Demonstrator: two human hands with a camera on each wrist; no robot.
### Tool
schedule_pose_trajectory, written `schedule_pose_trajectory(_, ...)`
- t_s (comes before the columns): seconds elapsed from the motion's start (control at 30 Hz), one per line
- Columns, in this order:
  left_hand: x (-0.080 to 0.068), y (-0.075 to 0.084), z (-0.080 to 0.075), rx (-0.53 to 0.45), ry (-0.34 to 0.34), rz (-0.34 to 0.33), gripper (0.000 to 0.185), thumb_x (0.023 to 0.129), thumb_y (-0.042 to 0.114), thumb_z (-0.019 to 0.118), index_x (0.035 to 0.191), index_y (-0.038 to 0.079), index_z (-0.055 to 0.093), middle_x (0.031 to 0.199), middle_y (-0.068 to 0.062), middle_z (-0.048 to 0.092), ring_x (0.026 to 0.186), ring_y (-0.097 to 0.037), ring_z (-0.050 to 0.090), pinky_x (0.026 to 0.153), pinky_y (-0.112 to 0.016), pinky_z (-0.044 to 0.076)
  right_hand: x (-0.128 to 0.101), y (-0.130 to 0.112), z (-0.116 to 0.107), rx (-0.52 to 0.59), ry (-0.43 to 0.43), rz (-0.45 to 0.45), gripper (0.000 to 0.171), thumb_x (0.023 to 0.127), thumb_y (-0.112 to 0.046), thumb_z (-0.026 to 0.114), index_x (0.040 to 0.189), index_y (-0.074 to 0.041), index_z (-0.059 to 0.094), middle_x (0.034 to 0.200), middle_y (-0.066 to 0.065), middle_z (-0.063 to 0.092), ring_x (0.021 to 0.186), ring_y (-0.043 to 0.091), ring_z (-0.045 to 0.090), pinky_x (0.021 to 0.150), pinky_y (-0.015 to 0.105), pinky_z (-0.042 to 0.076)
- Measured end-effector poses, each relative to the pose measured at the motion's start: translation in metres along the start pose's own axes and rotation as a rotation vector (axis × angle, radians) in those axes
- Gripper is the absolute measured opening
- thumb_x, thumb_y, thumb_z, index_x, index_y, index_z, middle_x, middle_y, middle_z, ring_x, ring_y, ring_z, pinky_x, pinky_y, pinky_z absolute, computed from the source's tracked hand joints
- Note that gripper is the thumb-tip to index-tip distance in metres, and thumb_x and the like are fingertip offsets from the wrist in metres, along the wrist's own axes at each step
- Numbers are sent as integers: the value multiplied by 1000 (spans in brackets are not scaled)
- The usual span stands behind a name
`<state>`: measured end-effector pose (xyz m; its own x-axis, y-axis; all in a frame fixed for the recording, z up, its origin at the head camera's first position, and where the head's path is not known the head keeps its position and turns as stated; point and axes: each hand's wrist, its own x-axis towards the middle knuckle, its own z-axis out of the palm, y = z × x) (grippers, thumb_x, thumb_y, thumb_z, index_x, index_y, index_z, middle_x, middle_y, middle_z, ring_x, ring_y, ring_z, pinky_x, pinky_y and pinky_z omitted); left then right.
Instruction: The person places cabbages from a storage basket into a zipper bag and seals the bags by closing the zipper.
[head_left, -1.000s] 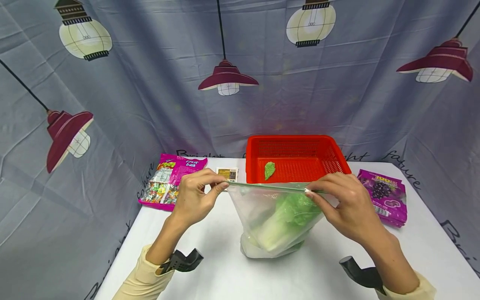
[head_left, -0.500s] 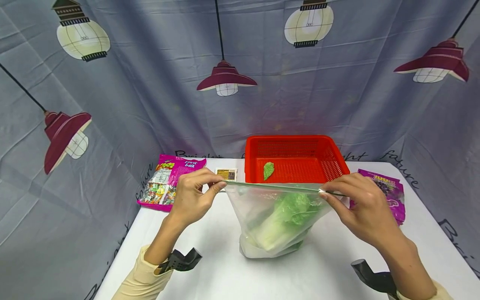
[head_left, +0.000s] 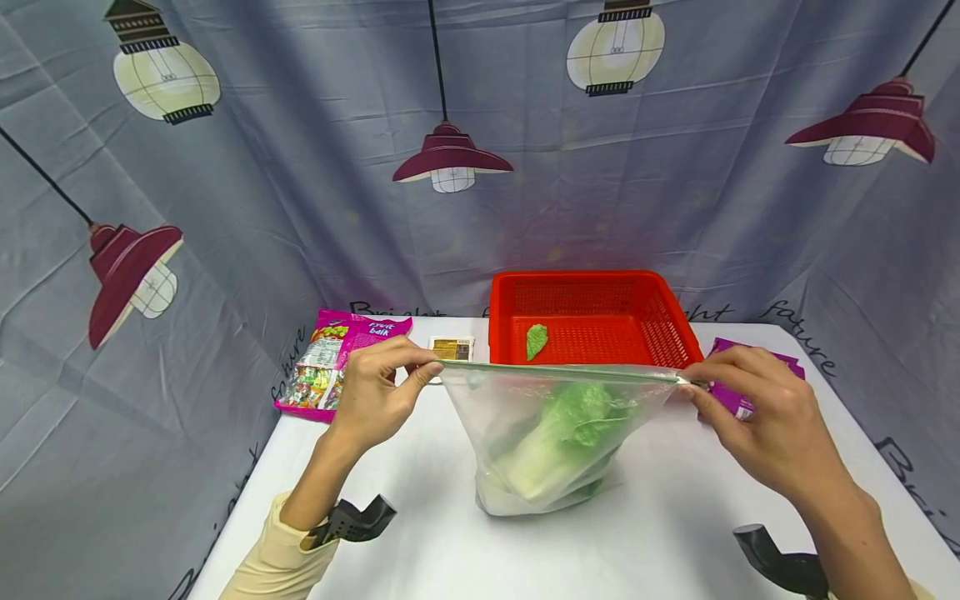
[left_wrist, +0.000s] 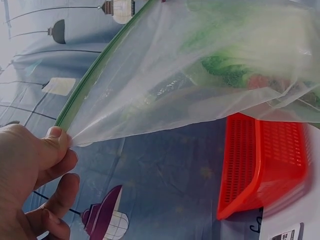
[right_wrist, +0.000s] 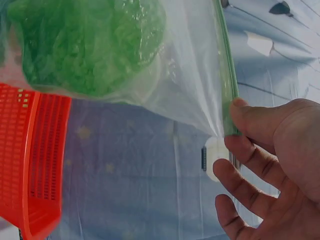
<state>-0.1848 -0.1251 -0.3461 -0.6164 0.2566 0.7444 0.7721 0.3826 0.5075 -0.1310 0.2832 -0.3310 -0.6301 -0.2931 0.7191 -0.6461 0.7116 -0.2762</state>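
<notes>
A clear zip bag (head_left: 547, 433) with a green seal strip (head_left: 558, 372) stands on the white table, holding a head of green leafy cabbage (head_left: 570, 433). My left hand (head_left: 375, 396) pinches the strip's left end between thumb and forefinger. My right hand (head_left: 757, 417) pinches the strip's right end. In the left wrist view the left hand (left_wrist: 35, 170) grips the bag (left_wrist: 200, 75) at its corner. In the right wrist view the right hand (right_wrist: 270, 150) pinches the seal strip (right_wrist: 227, 80), with the cabbage (right_wrist: 85, 45) inside.
A red plastic basket (head_left: 592, 321) with one green leaf (head_left: 537, 340) stands behind the bag. A pink candy packet (head_left: 337, 358) and a small label card (head_left: 452, 347) lie at the left. A purple packet (head_left: 738, 392) lies behind my right hand. The white table (head_left: 450, 533) ends near me.
My right hand has slid to the right along the seal strip to its end, drawing the bag's top taut and wider. My left hand has stayed pinching the left end.
</notes>
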Motion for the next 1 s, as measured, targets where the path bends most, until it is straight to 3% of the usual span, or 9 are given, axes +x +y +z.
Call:
schedule_pose_trajectory(0.17,1,3,0,0,-6,-12,9,80,2,78,82,11,77,76,7,68,60,-8,50,49,-21,34,-2,0,-4,-17,-5,25,38,61,7,83,96,-3,74,95,4,66,94,14,54,86,5,38)
schedule_pose_trajectory(0.33,6,8,4,-17,-10,-110,6,84,2,75,83,8,74,77,3,67,67,-12,56,51,-23,40,3,1,-4,14,12,47,34,67,9,81,98,-2,71,99,5,67,96,9,58,85,6,40)
schedule_pose_trajectory(0.5,21,33,12,-158,-14,-198,3,92,-4,61,90,-3,63,94,-13,67,91,-25,64,63,-32,52,10,-1,-3,176,-7,137,27,83,15,66,106,2,60,98,2,67,87,-1,62,78,10,47)
schedule_pose_trajectory(0.6,23,34,15,-257,-19,-224,5,96,-4,54,96,-4,59,103,-17,66,93,-28,66,69,-38,56,13,-5,-6,267,18,153,26,87,19,58,110,7,54,91,1,66,78,1,63,73,11,49)
schedule_pose_trajectory(0.7,22,31,12,-294,1,-207,6,98,-3,53,99,-3,59,101,-14,66,84,-26,69,68,-40,57,16,-10,-13,339,61,138,26,86,23,56,109,12,53,87,2,67,75,5,65,73,13,50)
schedule_pose_trajectory(0.87,24,37,2,-282,28,-132,5,98,2,55,98,-1,60,100,-8,65,81,-21,68,65,-36,57,23,-18,-25,410,134,109,21,85,24,55,105,19,54,84,6,68,70,6,66,70,13,51)
schedule_pose_trajectory(1.0,24,35,2,-272,36,-147,6,99,4,54,98,0,59,100,-9,64,73,-22,66,62,-35,56,27,-19,-25,382,101,131,20,86,21,56,105,16,55,85,5,66,67,6,64,67,14,51)
